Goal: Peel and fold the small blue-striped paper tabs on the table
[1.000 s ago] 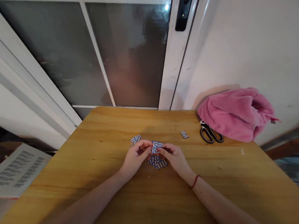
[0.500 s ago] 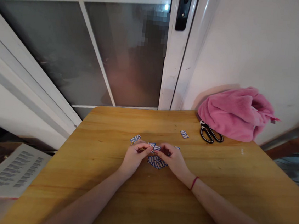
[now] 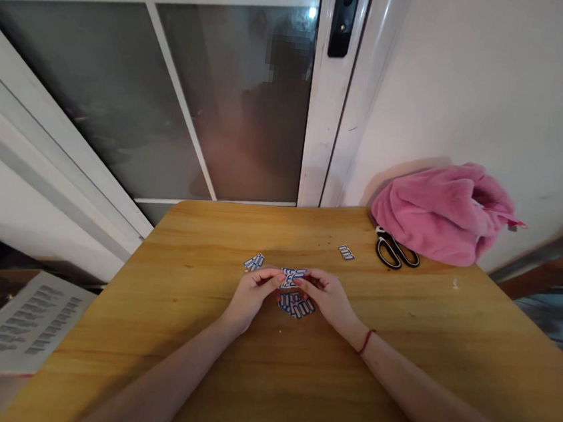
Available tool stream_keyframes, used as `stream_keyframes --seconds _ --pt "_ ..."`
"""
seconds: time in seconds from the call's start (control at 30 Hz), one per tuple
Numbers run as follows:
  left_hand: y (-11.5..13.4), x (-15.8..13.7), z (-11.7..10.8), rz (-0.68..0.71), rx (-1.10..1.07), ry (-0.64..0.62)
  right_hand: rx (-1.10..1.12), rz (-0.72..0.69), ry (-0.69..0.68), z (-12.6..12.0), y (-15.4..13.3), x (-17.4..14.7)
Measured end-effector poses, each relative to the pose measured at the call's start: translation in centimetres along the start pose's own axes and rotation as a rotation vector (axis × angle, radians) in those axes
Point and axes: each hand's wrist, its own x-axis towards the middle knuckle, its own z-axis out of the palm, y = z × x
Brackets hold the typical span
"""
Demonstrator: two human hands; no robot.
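Between my two hands is a small white-and-blue card [image 3: 293,277], printed with rows of blue-edged bars; whether it is one piece or several held together I cannot tell. My left hand [image 3: 252,295] pinches its left side between thumb and fingers. My right hand [image 3: 328,299] pinches the right side, thumb on the near face. Just below them on the table lies a loose pile of similar cards [image 3: 296,305]. More such cards [image 3: 254,262] lie beyond my left hand, partly overlapping. A single card [image 3: 346,252] rests farther off to the right.
Black-handled scissors [image 3: 390,251] lie by a pink plush cloth bundle [image 3: 437,214] at the back right of the wooden table [image 3: 174,320]. A glass-paned door [image 3: 251,114] and a wall border the far edge. A printed cardboard box [image 3: 28,325] stands at the lower left, beside the table.
The small piece between my fingers now shows more of its printed face, flatter and wider. My right hand has shifted slightly, covering the card that showed behind it. The pile stays put.
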Motion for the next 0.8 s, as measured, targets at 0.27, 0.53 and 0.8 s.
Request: stream_keyframes --seconds 0.27,0.53,0.8 --pt "0.37 0.03 -0.09 -0.101 -0.182 -0.164 0.102 -0.017 -0.067 -0.25 -0.53 0.10" --pt "0.71 -0.03 -0.19 -0.166 -0.263 -0.245 0.223 0.000 -0.100 -0.22 -0.51 0.16" --pt "0.31 0.00 -0.60 -0.202 -0.280 -0.289 0.215 -0.046 -0.161 -0.48 -0.46 0.09"
